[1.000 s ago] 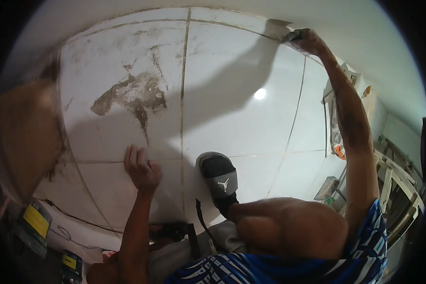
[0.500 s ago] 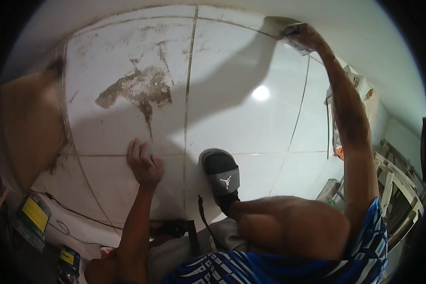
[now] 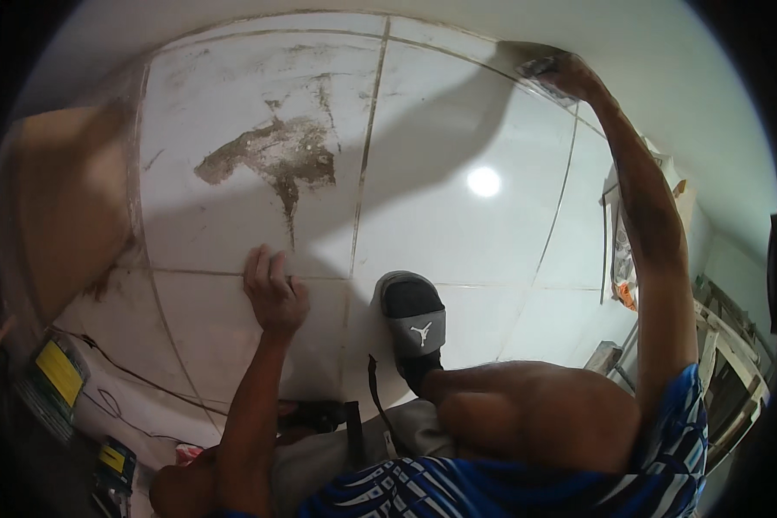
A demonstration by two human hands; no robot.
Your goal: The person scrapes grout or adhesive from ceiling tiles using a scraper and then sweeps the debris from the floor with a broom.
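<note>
At the far right, my right hand (image 3: pixel 576 78) is closed around a greyish, crumpled-looking piece (image 3: pixel 540 67), pressed near the tile edge by the wall; its exact kind does not show. White floor tiles (image 3: pixel 457 233) with brown joints lie below me. My left hand (image 3: pixel 274 289) rests on the tiles near a joint, fingers stretched out and holding nothing. Just beyond it is a rough grey-brown mortar-like patch (image 3: pixel 306 160) with a thin tail pointing toward my fingers. A shadow of my right arm falls across the tiles.
My foot in a dark slide sandal (image 3: pixel 416 315) stands on the tiles between my hands. A brown panel (image 3: pixel 69 207) is at the left, with yellow-labelled boxes (image 3: pixel 60 375) and a dark cable (image 3: pixel 138 375) below it. Wooden frames (image 3: pixel 729 371) stand at the right.
The whole view has shifted slightly, so the tiles sit a little farther right. Both hands stay in about the same places on the floor, the right still gripping the greyish piece.
</note>
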